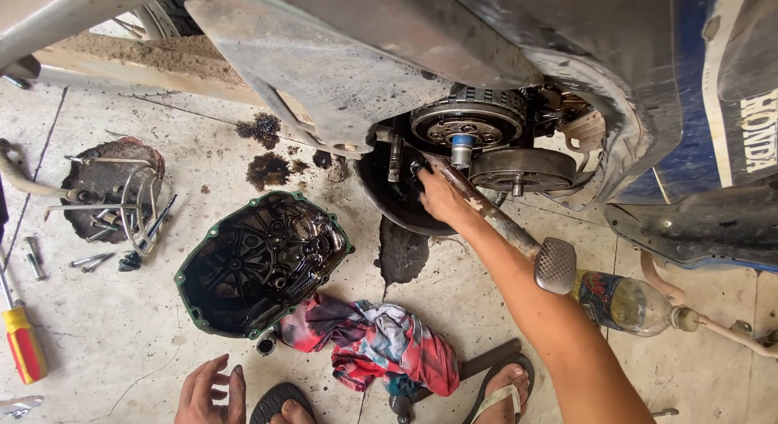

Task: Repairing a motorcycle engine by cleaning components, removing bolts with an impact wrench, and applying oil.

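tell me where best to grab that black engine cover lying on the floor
Probably grip the engine cover by its green-edged rim, one hand on each long side, coming from above. It lies flat, hollow side up, and its oily inside offers no clean hold. The rag touches its lower right corner.

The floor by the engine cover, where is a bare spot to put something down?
Bare floor lies left of the black engine cover, between it and the yellow-handled screwdriver, below the bolts. Another patch lies right of the sandalled foot, below the plastic bottle. Crowded: the rag and oil stain.
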